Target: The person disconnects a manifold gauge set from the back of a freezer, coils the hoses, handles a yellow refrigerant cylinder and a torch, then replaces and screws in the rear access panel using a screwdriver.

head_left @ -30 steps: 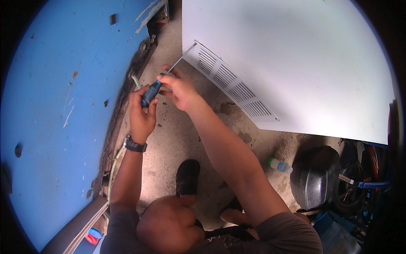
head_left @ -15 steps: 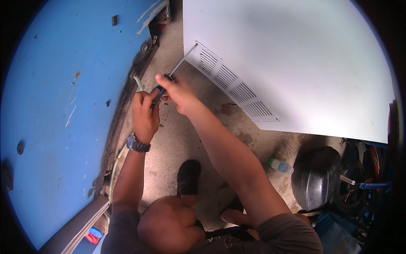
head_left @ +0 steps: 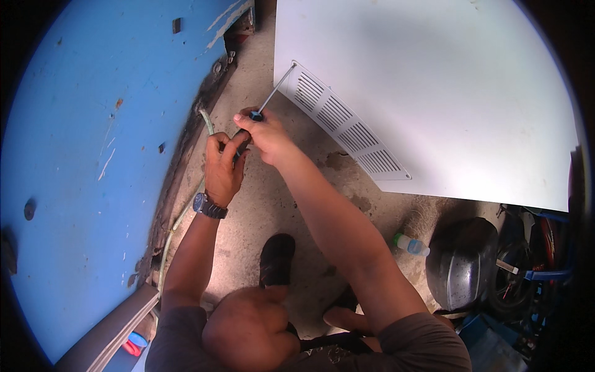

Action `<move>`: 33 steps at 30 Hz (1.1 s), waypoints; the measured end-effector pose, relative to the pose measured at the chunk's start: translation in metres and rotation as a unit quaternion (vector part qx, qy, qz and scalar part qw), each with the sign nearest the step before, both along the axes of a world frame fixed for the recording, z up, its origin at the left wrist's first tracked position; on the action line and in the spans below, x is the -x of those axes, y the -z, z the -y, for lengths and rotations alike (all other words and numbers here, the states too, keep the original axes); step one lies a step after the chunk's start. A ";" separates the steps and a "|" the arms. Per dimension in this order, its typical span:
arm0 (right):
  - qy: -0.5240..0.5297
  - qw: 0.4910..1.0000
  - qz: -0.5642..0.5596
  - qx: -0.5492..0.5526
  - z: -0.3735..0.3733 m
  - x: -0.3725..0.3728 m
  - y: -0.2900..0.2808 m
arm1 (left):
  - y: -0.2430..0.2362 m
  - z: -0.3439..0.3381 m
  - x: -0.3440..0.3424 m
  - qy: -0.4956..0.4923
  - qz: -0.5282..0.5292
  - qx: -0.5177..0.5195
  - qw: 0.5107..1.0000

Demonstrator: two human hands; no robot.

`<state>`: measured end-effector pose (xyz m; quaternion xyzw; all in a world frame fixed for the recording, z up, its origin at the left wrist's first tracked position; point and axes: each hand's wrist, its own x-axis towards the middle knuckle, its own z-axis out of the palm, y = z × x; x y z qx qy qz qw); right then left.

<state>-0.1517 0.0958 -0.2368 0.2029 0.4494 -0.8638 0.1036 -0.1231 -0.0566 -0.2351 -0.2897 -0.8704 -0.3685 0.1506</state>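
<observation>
Both hands grip the dark handle of a long screwdriver (head_left: 275, 90). My right hand (head_left: 270, 135) closes round the upper part of the handle near the shaft, with the thumb laid along it. Around the lower end are the fingers of my left hand (head_left: 224, 167), which wears a watch (head_left: 209, 206) at its wrist. The screwdriver's tip meets the top left corner of a slotted vent panel (head_left: 348, 122), at what looks like a screw. This vent lies along the lower edge of a large white panel (head_left: 427, 93).
A blue metal panel (head_left: 93, 155) with rust spots rises on the left, a hose (head_left: 175, 228) along its foot. On the concrete floor (head_left: 248, 248) at right are a plastic bottle (head_left: 411, 244), a black rounded case (head_left: 462, 263) and a wheel (head_left: 513, 279).
My left hand has shifted slightly right and its fingers have turned round the handle. My right hand has moved a little right, and the tip stays at the vent's corner.
</observation>
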 end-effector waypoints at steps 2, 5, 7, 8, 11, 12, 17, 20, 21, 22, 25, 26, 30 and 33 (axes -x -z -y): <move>0.023 0.997 -0.047 0.048 -0.004 0.000 0.002 | -0.015 -0.011 -0.004 -0.014 0.080 -0.100 0.992; 0.048 0.982 -0.082 0.166 -0.007 -0.003 -0.005 | -0.014 -0.004 0.003 -0.012 0.291 -0.197 0.936; 0.074 0.976 -0.066 0.194 -0.010 -0.004 -0.006 | -0.010 0.004 0.011 -0.004 0.442 -0.244 0.863; 0.086 0.973 -0.058 0.208 -0.011 -0.004 -0.005 | -0.007 0.006 0.011 0.000 0.512 -0.266 0.817; 0.024 0.994 0.067 -0.080 -0.004 -0.001 -0.005 | 0.002 0.005 0.006 0.002 0.089 0.011 0.996; 0.018 0.996 0.047 -0.068 -0.002 0.000 -0.004 | 0.004 0.008 0.006 0.009 0.000 0.072 0.997; 0.059 0.997 -0.039 0.036 -0.012 -0.001 0.006 | 0.003 0.003 -0.002 -0.031 0.426 -0.348 0.834; 0.074 0.982 -0.076 0.158 -0.015 -0.008 0.000 | 0.004 0.013 0.009 0.003 0.549 -0.354 0.757; 0.076 0.987 -0.060 0.126 -0.014 -0.006 -0.003 | 0.006 0.010 0.012 0.006 0.527 -0.339 0.780; 0.078 0.992 -0.043 0.094 -0.013 -0.005 -0.005 | 0.006 0.007 0.011 -0.006 0.378 -0.253 0.890; 0.047 0.997 0.038 -0.045 -0.005 -0.002 -0.008 | 0.005 -0.006 -0.002 -0.028 0.067 -0.059 0.996; 0.030 0.992 0.070 -0.099 -0.003 -0.001 -0.008 | 0.007 -0.006 -0.005 -0.024 0.068 -0.051 0.996; 0.051 0.998 0.003 0.029 -0.014 0.001 0.008 | 0.005 -0.008 -0.003 -0.037 0.135 -0.141 0.980; 0.085 0.984 -0.060 0.147 -0.009 -0.005 -0.003 | -0.001 0.008 0.002 -0.003 0.481 -0.341 0.808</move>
